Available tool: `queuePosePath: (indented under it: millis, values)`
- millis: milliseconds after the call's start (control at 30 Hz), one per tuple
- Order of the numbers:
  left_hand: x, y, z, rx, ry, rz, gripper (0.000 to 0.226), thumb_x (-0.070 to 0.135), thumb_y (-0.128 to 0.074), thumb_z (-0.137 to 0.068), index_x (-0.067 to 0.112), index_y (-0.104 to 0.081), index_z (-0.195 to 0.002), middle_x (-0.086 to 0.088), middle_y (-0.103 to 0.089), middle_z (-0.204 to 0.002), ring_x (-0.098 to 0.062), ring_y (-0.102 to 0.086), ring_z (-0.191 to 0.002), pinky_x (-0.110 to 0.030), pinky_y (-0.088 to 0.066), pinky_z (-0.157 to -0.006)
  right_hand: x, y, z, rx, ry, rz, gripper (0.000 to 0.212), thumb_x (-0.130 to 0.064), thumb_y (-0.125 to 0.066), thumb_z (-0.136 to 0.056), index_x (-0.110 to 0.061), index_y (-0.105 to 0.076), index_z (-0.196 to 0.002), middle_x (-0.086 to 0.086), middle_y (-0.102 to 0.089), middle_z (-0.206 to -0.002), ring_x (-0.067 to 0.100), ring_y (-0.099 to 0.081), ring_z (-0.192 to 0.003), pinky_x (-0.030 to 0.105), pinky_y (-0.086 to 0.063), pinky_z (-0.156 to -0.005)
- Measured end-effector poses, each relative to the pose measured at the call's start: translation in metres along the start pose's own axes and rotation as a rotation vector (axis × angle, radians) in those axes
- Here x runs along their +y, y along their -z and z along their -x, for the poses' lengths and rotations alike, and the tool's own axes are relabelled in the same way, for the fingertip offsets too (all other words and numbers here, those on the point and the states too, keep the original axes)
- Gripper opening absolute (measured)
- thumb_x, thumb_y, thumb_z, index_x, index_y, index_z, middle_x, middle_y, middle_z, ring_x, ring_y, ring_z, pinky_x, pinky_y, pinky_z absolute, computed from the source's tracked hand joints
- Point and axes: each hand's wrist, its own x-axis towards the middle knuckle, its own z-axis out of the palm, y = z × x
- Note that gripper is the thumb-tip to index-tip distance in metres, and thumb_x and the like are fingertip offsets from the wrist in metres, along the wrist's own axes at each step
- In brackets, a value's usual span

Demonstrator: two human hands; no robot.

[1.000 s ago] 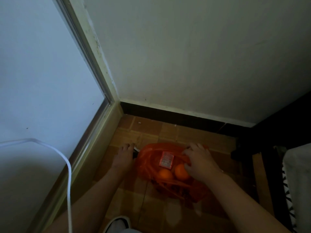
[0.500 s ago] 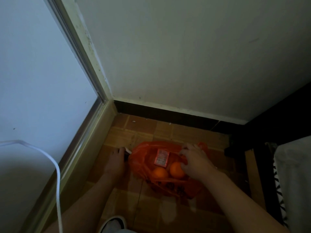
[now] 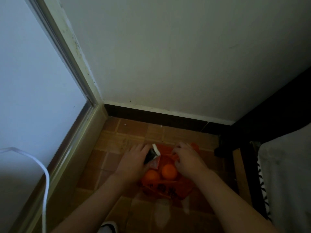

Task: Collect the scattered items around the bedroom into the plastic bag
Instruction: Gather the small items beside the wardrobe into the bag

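An orange plastic bag [image 3: 165,190] lies on the brown tiled floor near the room's corner. Inside it I see two oranges [image 3: 169,171] and a small red packet [image 3: 154,164]. My left hand [image 3: 133,163] holds a small black and white packet [image 3: 152,155] over the bag's left rim. My right hand [image 3: 187,159] pinches the bag's upper right edge, holding the mouth apart.
A white wall with a dark baseboard [image 3: 156,116] is just behind the bag. A door frame [image 3: 79,132] runs along the left, with a white cable [image 3: 45,182] hanging there. A dark bed frame [image 3: 244,165] and bedding [image 3: 286,179] stand to the right. A shoe tip [image 3: 107,227] shows below.
My left hand lifted the black and white packet from the floor beside the bag and brought it over the bag's opening. My right hand stayed on the bag's edge.
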Motion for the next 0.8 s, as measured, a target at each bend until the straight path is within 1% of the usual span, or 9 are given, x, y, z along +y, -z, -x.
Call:
queuePosePath:
  millis: [100,167,300,400,500,533,633,700,800]
  values:
    - [0.001,-0.024,0.002,-0.116,-0.058,-0.127,0.064,0.04,-0.06,-0.095,0.031,-0.037,-0.154,0.006,-0.048,-0.149,-0.021,-0.046,-0.136,-0.043,-0.04,-0.11,0.003,0.001,0.0,0.013,0.001,-0.031,0.041,-0.006,-0.058,-0.094,-0.02,-0.065,-0.132,-0.004,-0.049,-0.133,0.017,-0.044,-0.127,0.033,-0.041,-0.108]
    - [-0.001,-0.033,0.001,-0.149,-0.073,-0.166,0.068,0.033,-0.061,-0.096,0.028,-0.035,-0.158,0.003,-0.046,-0.155,-0.023,-0.043,-0.142,-0.047,-0.036,-0.117,0.004,0.001,-0.001,0.026,0.0,-0.037,0.04,-0.004,-0.057,-0.094,-0.02,-0.066,-0.129,-0.004,-0.05,-0.13,0.017,-0.045,-0.126,0.034,-0.043,-0.107]
    - [-0.009,-0.034,-0.005,-0.099,-0.084,-0.188,0.056,0.042,-0.068,-0.092,0.028,-0.053,-0.144,-0.001,-0.053,-0.151,-0.027,-0.047,-0.141,-0.052,-0.037,-0.117,0.003,0.0,-0.003,0.03,0.002,-0.032,0.041,-0.001,-0.056,-0.093,-0.02,-0.067,-0.127,-0.003,-0.051,-0.128,0.018,-0.046,-0.125,0.036,-0.044,-0.107]
    - [-0.012,-0.023,-0.001,0.002,0.003,-0.169,0.052,0.04,-0.07,-0.09,0.03,-0.055,-0.139,0.0,-0.053,-0.146,-0.026,-0.047,-0.139,-0.054,-0.039,-0.115,0.001,-0.001,-0.003,0.025,-0.017,-0.034,0.041,0.0,-0.056,-0.093,-0.021,-0.067,-0.127,-0.004,-0.051,-0.128,0.017,-0.047,-0.125,0.035,-0.046,-0.105]
    - [-0.015,-0.016,0.01,0.099,0.163,-0.183,0.05,0.042,-0.071,-0.088,0.028,-0.058,-0.135,-0.001,-0.058,-0.136,-0.028,-0.054,-0.129,-0.051,-0.044,-0.108,0.002,0.001,-0.003,0.043,-0.011,-0.034,0.042,0.003,-0.054,-0.092,-0.019,-0.068,-0.125,-0.001,-0.05,-0.123,0.02,-0.049,-0.122,0.033,-0.046,-0.101]
    - [-0.017,-0.015,0.014,0.092,0.232,-0.201,0.055,0.045,-0.072,-0.087,0.027,-0.057,-0.137,-0.003,-0.058,-0.137,-0.03,-0.055,-0.128,-0.052,-0.045,-0.106,0.001,0.002,-0.003,0.051,-0.007,-0.033,0.043,0.004,-0.053,-0.091,-0.018,-0.068,-0.125,-0.001,-0.05,-0.122,0.02,-0.049,-0.122,0.032,-0.046,-0.1]
    - [-0.024,-0.017,0.024,-0.036,0.414,-0.248,0.072,0.055,-0.068,-0.087,0.025,-0.045,-0.148,-0.007,-0.051,-0.147,-0.032,-0.049,-0.136,-0.051,-0.042,-0.111,-0.001,0.005,-0.002,0.087,-0.003,-0.036,0.044,0.006,-0.053,-0.091,-0.018,-0.068,-0.125,-0.001,-0.047,-0.126,0.019,-0.046,-0.123,0.029,-0.044,-0.1]
    - [-0.028,-0.02,0.029,-0.046,0.487,-0.241,0.065,0.054,-0.062,-0.091,0.022,-0.045,-0.145,-0.009,-0.054,-0.14,-0.033,-0.051,-0.131,-0.048,-0.049,-0.101,-0.002,0.004,-0.001,0.126,-0.004,-0.037,0.043,0.007,-0.056,-0.09,-0.017,-0.068,-0.124,-0.002,-0.045,-0.133,0.018,-0.044,-0.126,0.03,-0.045,-0.104]
    - [-0.032,-0.017,0.033,0.053,0.48,-0.143,0.041,0.04,-0.061,-0.097,0.019,-0.055,-0.131,-0.007,-0.063,-0.119,-0.027,-0.064,-0.106,-0.038,-0.054,-0.074,-0.002,0.003,0.0,0.187,-0.041,-0.034,0.038,0.003,-0.063,-0.087,-0.015,-0.068,-0.12,0.001,-0.039,-0.142,0.021,-0.042,-0.132,0.034,-0.046,-0.108]
